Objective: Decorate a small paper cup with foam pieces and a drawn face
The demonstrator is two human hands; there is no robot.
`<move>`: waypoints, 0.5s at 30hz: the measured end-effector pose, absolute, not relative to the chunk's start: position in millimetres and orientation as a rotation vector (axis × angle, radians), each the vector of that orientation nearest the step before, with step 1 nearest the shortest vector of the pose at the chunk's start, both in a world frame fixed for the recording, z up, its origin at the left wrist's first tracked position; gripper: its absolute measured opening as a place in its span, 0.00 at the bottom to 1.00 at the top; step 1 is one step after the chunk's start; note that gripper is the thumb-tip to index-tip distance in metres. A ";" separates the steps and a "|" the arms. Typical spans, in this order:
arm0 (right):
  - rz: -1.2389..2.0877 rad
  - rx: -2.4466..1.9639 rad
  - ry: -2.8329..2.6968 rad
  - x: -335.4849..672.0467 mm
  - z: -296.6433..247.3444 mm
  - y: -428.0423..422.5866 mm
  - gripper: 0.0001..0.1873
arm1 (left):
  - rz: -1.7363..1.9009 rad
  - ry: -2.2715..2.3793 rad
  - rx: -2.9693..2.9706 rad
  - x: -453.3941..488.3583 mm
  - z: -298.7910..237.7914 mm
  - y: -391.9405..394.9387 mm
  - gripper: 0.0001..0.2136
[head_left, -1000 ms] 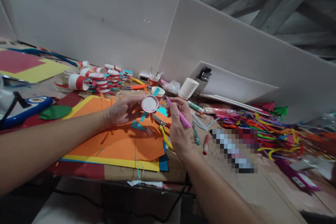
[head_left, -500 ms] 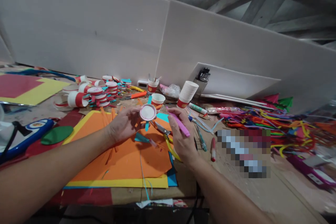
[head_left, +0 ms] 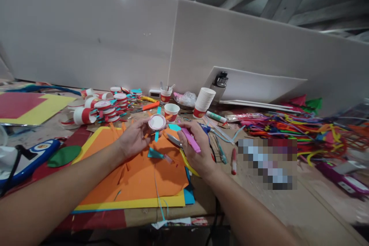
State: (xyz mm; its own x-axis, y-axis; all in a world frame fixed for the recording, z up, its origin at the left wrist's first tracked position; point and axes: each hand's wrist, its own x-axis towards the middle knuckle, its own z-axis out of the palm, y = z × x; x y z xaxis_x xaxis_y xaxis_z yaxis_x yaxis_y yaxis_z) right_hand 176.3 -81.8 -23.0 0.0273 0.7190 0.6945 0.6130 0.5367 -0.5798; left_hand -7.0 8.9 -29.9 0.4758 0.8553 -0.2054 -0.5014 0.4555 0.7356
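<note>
My left hand (head_left: 134, 136) is closed around the edge of a cut-down paper cup (head_left: 157, 122), its round white face turned up toward me. Blue and orange strips stick out from the cup's sides. In my right hand (head_left: 197, 148) is a pink marker (head_left: 190, 139), gripped at a slant with its far end near the fingertips; the tip is hard to make out. Scissors (head_left: 174, 141) with yellow handles lie just under and beside the right hand, partly hidden by it. Below both hands are orange foam sheets (head_left: 138, 180) stacked over yellow and blue ones.
Red-and-white cut cups (head_left: 103, 105) with strips are piled at the back left. A single paper cup (head_left: 172, 111) stands behind my hands, with a cup stack (head_left: 203, 103) to its right. A red marker (head_left: 234, 161) and bundled pipe cleaners (head_left: 268, 127) lie on the right.
My left hand and the cut-down cup have shifted slightly left in view. The right hand still holds the pink marker, now a little to the left. The whole view has moved slightly.
</note>
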 end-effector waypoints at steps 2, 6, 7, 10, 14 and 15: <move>0.096 -1.132 -1.649 175.4 -22.9 -83.1 0.08 | 0.902 0.629 0.711 -6.6 -32.9 9.5 0.11; 0.167 -1.092 -1.606 171.8 -25.0 -84.9 0.08 | 0.901 0.569 0.811 -4.2 -33.5 7.0 0.07; 0.188 -1.092 -1.581 170.9 -25.6 -85.0 0.09 | 0.922 0.541 0.827 -3.4 -32.5 5.7 0.07; 0.257 -1.139 -1.496 169.6 -27.2 -83.0 0.10 | 0.962 0.470 0.880 -2.0 -28.9 1.4 0.06; 0.365 -1.209 -1.442 171.0 -32.1 -75.8 0.13 | 0.973 0.409 0.918 -2.7 -24.6 -3.8 0.05; 0.387 -1.215 -1.442 171.2 -33.8 -73.8 0.14 | 0.974 0.401 0.920 -3.1 -23.7 -4.8 0.05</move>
State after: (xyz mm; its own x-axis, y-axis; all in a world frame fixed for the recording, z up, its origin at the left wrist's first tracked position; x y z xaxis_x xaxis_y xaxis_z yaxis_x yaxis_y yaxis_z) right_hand 171.2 -73.8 -33.8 0.1895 0.8254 0.5318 0.4481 0.4093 -0.7948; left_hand -3.1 -4.8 -23.7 0.5300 0.8423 0.0976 -0.5300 0.2392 0.8136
